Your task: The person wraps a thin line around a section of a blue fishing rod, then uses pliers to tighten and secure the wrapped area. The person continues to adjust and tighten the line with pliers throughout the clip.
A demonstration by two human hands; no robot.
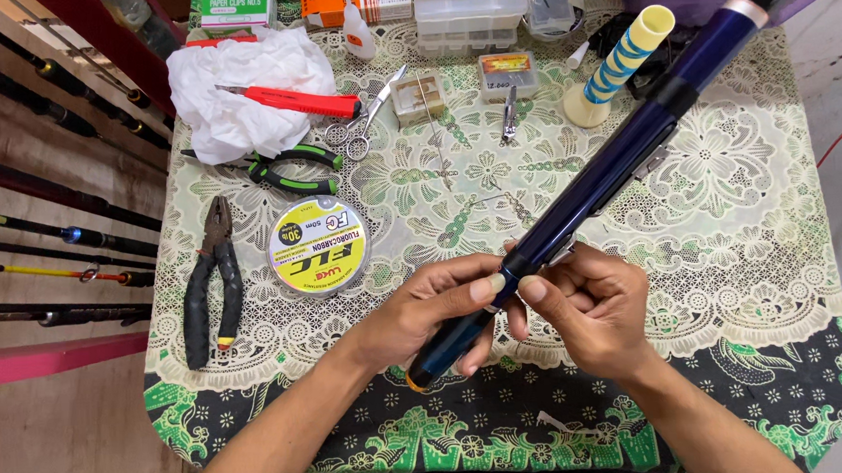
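Your left hand (435, 313) and right hand (588, 304) have fingers clamped on the dark blue rod (609, 164); steady its near butt over the table (726, 201).

The rod (618, 154) lies slanted across the middle of the desk (748, 239), from the near edge up to the far right corner, so it blocks a straight way from left to right. Both hands, the left hand (435, 313) and the right hand (588, 304), hold its low end. On the left stand pliers (210, 281), a line spool (318, 246), cutters (288, 171) and a white cloth (236, 93). Boxes (471, 8) fill the far edge. The right side of the desk has open room, and so does the near edge.
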